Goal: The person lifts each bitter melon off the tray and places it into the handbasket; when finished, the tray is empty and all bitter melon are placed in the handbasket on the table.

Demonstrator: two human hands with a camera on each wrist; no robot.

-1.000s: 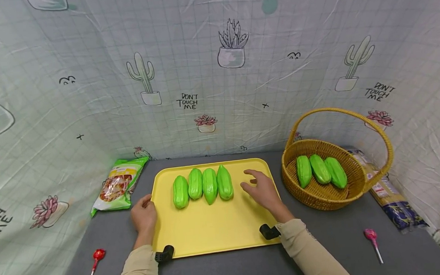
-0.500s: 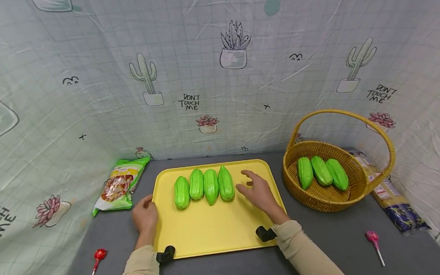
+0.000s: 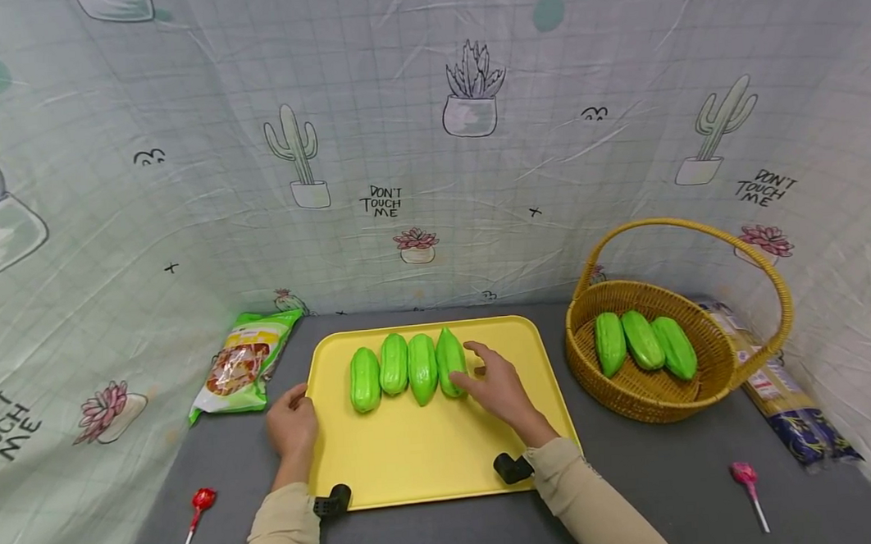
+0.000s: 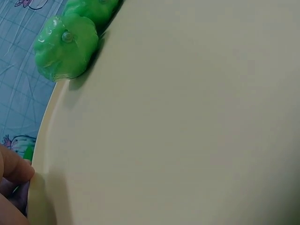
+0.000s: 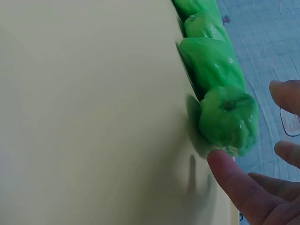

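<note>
Four-sided and yellow, a tray [image 3: 416, 462] holds several ridged, glossy green gourd-like vegetables, lying side by side in its far half. My right hand [image 3: 495, 388] is at the rightmost gourd [image 3: 451, 361], fingers spread apart. Its thumb overlaps the gourd's near end, and the other fingers stand off its right side. In the right wrist view a fingertip [image 5: 224, 161] comes right up to the gourd's end [image 5: 229, 119]. At the tray's left edge, my left hand [image 3: 293, 423] grips the rim, with bent fingers [image 4: 18, 168] on it in the left wrist view.
A wicker basket [image 3: 642, 409] with a tall handle stands to the right, holding 3 more green gourds. Behind it lies a pasta packet [image 3: 782, 402]. A green snack bag [image 3: 244, 364] lies left. Lollipops, one red [image 3: 203, 499] and one pink [image 3: 743, 473], lie at the sides.
My right hand has moved left over the tray to the rightmost gourd, its fingers still apart. The left hand stays at the tray's left rim. The view has shifted slightly.
</note>
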